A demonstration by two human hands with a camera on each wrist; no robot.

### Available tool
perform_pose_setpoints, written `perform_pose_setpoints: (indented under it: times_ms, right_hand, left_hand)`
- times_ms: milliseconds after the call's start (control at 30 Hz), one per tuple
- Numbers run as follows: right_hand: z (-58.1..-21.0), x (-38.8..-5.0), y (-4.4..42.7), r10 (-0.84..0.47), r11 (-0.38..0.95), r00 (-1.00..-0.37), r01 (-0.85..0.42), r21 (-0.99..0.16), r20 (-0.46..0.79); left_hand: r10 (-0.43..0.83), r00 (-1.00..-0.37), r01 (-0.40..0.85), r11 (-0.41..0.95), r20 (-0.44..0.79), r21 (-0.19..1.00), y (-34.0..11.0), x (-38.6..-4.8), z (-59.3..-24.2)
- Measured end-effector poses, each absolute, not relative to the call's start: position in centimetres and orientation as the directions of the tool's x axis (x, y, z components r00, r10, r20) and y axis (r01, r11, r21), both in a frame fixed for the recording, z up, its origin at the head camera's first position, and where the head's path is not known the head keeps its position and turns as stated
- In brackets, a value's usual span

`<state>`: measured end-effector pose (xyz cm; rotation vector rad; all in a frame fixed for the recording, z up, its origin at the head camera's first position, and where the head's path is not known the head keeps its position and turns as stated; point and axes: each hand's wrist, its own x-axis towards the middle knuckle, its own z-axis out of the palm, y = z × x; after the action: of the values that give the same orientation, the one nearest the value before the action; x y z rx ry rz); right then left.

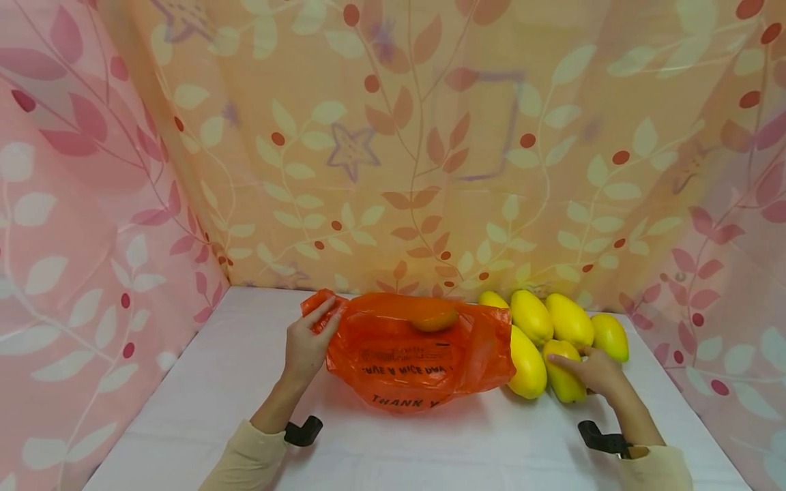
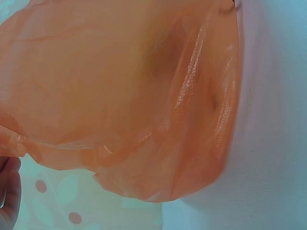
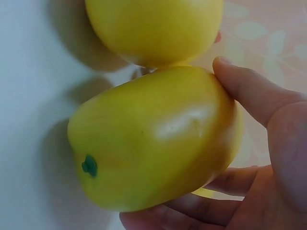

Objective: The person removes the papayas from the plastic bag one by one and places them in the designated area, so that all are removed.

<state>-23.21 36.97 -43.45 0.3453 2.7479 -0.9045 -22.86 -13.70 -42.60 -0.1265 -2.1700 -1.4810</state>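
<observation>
An orange plastic bag [image 1: 399,382] with black print lies on the table, its mouth spread wide. My left hand [image 1: 307,344] pinches its left edge; in the left wrist view the bag [image 2: 120,96] hides most of the scene. One rounded fruit [image 1: 434,318] shows inside the bag, tinted orange by the plastic. To the right of the bag, my right hand [image 1: 594,372] grips a yellow mango [image 1: 565,378], thumb on one side and fingers on the other. The right wrist view shows this mango [image 3: 153,139] with a small green stem nub, touching another yellow mango [image 3: 158,28].
Several more yellow mangoes [image 1: 569,320] cluster behind and beside the gripped one, at the table's back right. One mango [image 1: 527,365] sits against the bag's right side. A white cloth covers the table [image 1: 381,450]; patterned curtains [image 1: 399,136] stand at the back and both sides.
</observation>
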Motion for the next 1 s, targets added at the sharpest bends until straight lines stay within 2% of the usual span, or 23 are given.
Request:
perform_pose_setpoints:
  times_ms: [500, 1000]
  right_hand:
    - [-44.2, -23.2, 36.7, 0.126, 0.809, -0.941, 0.280, -0.517, -0.313]
    - [-42.5, -22.2, 37.1, 0.094, 0.850, -0.951, 0.231, -0.474, -0.296]
  left_hand:
    - [-0.189, -0.856, 0.372, 0.422, 0.482, 0.827, -13.6, -22.7, -42.5]
    - [-0.186, -0.865, 0.367, 0.396, 0.465, 0.842, -13.6, -22.9, -42.6]
